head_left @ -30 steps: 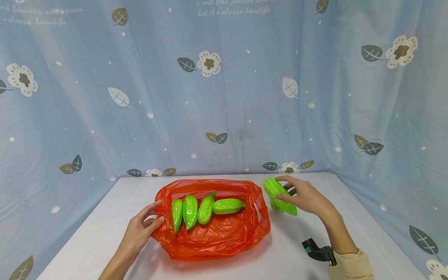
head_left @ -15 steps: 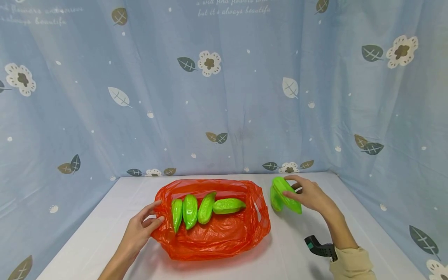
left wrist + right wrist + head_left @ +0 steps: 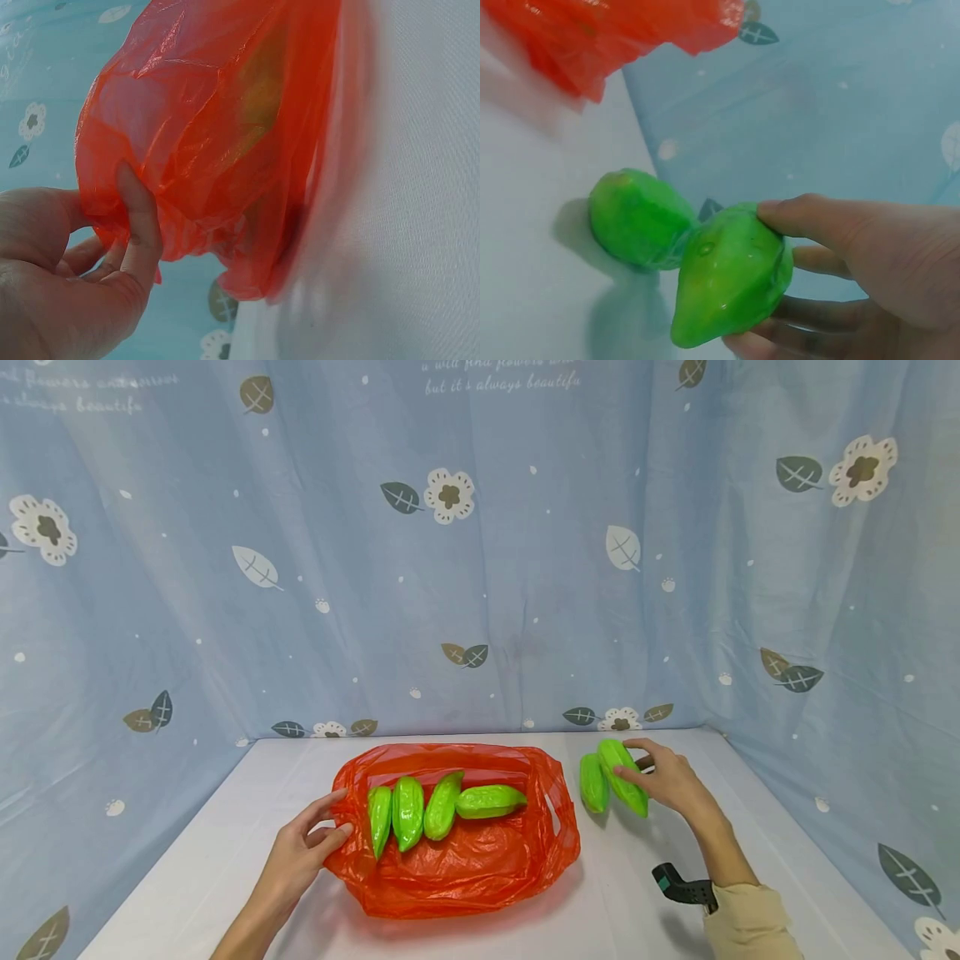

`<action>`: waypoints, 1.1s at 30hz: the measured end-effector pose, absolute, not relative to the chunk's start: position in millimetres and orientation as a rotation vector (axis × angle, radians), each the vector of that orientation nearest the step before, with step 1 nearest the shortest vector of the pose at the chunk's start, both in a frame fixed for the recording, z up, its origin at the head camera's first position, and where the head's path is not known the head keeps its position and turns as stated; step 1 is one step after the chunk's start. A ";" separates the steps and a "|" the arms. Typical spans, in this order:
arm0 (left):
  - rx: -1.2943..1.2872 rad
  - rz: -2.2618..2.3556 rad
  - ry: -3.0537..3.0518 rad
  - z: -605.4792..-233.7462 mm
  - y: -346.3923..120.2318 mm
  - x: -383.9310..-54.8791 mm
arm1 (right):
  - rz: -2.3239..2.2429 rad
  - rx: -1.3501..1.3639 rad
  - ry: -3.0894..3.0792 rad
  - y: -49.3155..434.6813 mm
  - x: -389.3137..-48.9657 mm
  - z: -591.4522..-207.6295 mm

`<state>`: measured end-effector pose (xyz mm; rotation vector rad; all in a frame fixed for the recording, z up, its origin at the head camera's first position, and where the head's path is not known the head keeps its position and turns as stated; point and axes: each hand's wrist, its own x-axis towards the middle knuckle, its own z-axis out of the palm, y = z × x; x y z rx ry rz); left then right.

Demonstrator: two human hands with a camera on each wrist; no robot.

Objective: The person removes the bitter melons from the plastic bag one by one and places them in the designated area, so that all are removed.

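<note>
A red plastic bag (image 3: 465,889) lies with its mouth spread wide on the white table. Inside it, several bright green bitter melons (image 3: 408,814) rest side by side, one turned crosswise. My left hand (image 3: 296,853) pinches the bag's left rim between thumb and fingers; the left wrist view shows the thin film (image 3: 112,195) between them. To the bag's right, my right hand (image 3: 670,781) holds a bitter melon (image 3: 619,772) by its side, thumb on top in the right wrist view. Another bitter melon (image 3: 593,785) stands on the table just left of the held one.
The white table (image 3: 622,910) ends at a blue patterned curtain (image 3: 525,610) at the back and sides. A black wrist device (image 3: 686,889) is worn on the right arm, by the beige sleeve (image 3: 750,922).
My right hand has moved a little to the right with its bitter melon, and the one standing beside it shows more fully now. The left hand and the bag have stayed put.
</note>
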<state>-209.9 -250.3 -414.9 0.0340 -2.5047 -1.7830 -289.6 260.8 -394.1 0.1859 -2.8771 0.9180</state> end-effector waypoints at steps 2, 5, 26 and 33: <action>0.035 -1.788 -2.502 -414.8 -250.3 -209.9 | 0.913 0.160 -2.874 262.6 -292.3 -397.8; 0.036 -1.790 -2.502 -414.7 -250.3 -209.8 | 0.910 0.126 -2.872 264.7 -295.6 -402.4; 0.050 -1.784 -2.524 -414.6 -249.6 -210.5 | 0.969 -0.084 -2.853 269.1 -307.5 -435.7; 0.056 -1.777 -2.536 -415.4 -249.6 -211.0 | 0.961 -0.114 -2.848 267.7 -310.2 -439.9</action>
